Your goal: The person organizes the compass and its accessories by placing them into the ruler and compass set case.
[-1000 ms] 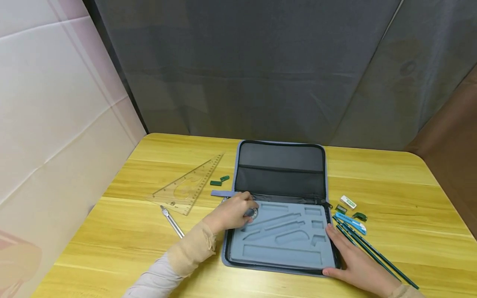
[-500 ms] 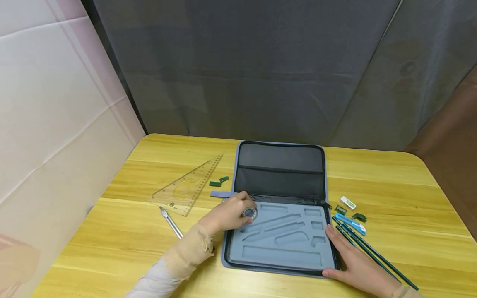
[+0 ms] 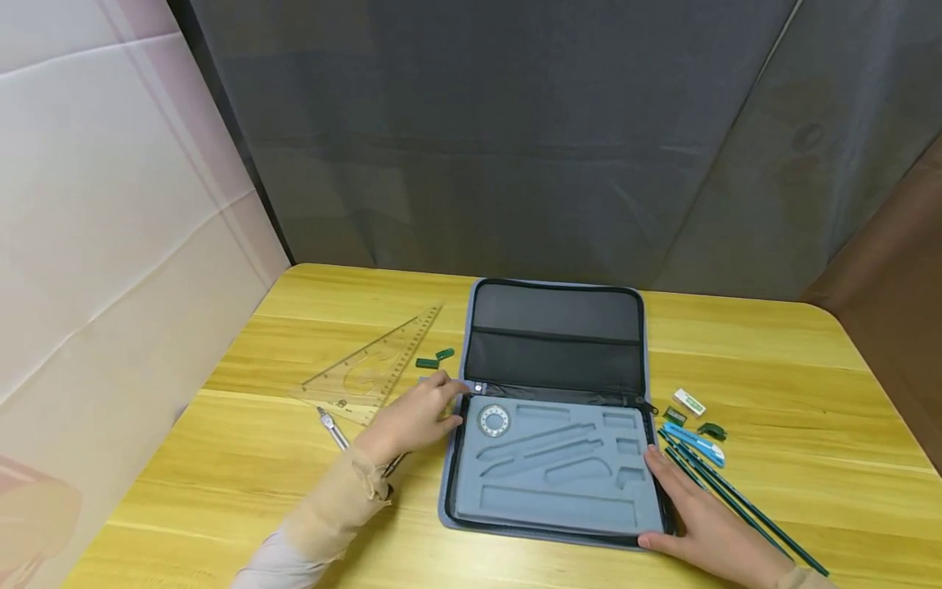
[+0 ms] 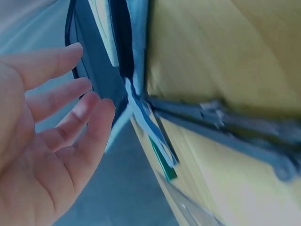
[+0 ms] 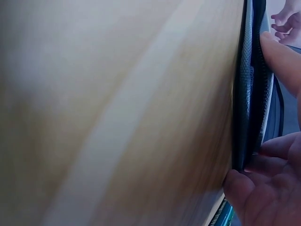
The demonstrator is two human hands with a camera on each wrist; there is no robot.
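An unzipped case (image 3: 555,360) lies spread on the table, its near half holding a grey-blue moulded tray (image 3: 557,509) with shaped recesses. A small round disc with a white marked ring (image 3: 494,421) sits in the tray's far left recess. My left hand (image 3: 415,413) is just left of the case, fingers loosely spread and holding nothing; in the left wrist view a blue strap (image 4: 148,125) hangs beyond its fingertips. My right hand (image 3: 706,515) holds the case's near right corner, thumb on the front edge and fingers along the side.
Left of the case lie a transparent set square (image 3: 353,372), small green boxes (image 3: 427,363), a silver drawing compass (image 3: 334,427) and a dark metal tool (image 3: 395,465), partly behind my left wrist. Rightward are an eraser (image 3: 689,402), sharpener (image 3: 675,416), blue cutter (image 3: 694,442) and pencils (image 3: 758,511).
My left hand has let go of the round disc and drawn back leftward off the tray. The disc stays in the far left recess. My right hand has kept its place.
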